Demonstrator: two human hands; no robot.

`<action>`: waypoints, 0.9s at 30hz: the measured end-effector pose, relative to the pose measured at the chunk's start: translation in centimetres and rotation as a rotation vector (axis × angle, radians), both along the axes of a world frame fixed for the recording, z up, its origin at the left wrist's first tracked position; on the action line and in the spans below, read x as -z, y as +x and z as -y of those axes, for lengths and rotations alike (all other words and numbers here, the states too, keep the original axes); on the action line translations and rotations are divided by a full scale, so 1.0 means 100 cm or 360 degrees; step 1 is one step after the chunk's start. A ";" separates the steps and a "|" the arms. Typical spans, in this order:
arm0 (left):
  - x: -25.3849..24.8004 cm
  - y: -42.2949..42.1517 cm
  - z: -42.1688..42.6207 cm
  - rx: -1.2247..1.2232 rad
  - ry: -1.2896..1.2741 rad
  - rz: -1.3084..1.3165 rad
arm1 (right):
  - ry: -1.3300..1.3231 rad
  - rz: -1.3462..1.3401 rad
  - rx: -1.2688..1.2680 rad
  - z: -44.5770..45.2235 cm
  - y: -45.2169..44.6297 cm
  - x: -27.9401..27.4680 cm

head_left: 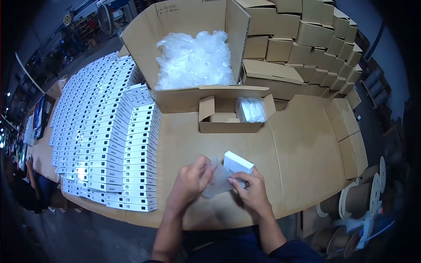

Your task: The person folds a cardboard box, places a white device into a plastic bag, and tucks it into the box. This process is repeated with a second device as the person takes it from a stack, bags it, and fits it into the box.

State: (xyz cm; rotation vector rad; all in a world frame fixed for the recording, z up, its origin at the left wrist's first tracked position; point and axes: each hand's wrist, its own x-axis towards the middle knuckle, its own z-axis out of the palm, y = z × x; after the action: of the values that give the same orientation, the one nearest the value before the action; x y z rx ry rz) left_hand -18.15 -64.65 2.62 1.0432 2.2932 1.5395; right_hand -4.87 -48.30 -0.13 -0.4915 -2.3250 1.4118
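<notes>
In the head view my left hand (196,177) pinches the edge of a clear plastic bag (214,183) above the cardboard-covered table. My right hand (251,188) grips a small white box (237,162) by its near right side, thumb across the front and fingers behind. The bag hangs between both hands and overlaps the left edge of the box; whether any of the box is inside it, I cannot tell. Beyond the hands stands an open carton (228,127) with several plastic-wrapped white boxes (251,110) at its right end.
Stacked rows of white boxes (105,140) cover the table's left side. A large carton (184,15) full of clear plastic bags (195,61) stands at the back. Brown cartons (302,39) are piled at the back right. Cable spools (360,199) sit below the right edge. Another person (30,184) is at far left.
</notes>
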 end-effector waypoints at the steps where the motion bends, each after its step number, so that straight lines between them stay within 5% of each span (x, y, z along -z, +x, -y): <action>1: -0.010 -0.001 0.000 -0.0072 -0.0058 0.0179 | 0.0004 0.0004 -0.0037 -0.002 0.002 0.003; 3: -0.007 -0.006 0.006 -0.0178 -0.0073 0.0392 | -0.0037 0.0014 -0.0024 -0.002 0.004 0.011; 6: 0.033 -0.012 0.004 -0.0377 0.1023 0.0437 | -0.0107 -0.0010 0.0118 -0.001 0.006 0.020; 9: 0.046 0.002 0.000 -0.0518 0.1243 0.0533 | -0.0087 -0.0269 0.0228 -0.001 0.003 0.022; 14: 0.038 0.026 0.009 0.0014 0.0430 0.0913 | -0.0147 -0.0287 0.0238 0.006 -0.001 0.024; 17: 0.036 0.033 0.000 -0.0189 0.0563 0.0995 | -0.0144 -0.0235 0.0175 0.006 0.003 0.021; 23: 0.048 0.026 0.012 0.0031 0.0322 0.0261 | -0.0439 -0.0497 0.0251 -0.031 0.014 0.009; 27: 0.047 0.027 0.012 0.0130 0.0307 0.0192 | -0.0338 -0.1187 0.0222 -0.033 -0.009 -0.046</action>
State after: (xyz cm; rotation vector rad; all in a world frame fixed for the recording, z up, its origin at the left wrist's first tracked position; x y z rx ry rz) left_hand -15.50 -65.88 -2.12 1.0430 2.0298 1.7659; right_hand -5.73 -44.97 4.46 -0.1326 -1.5326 1.4562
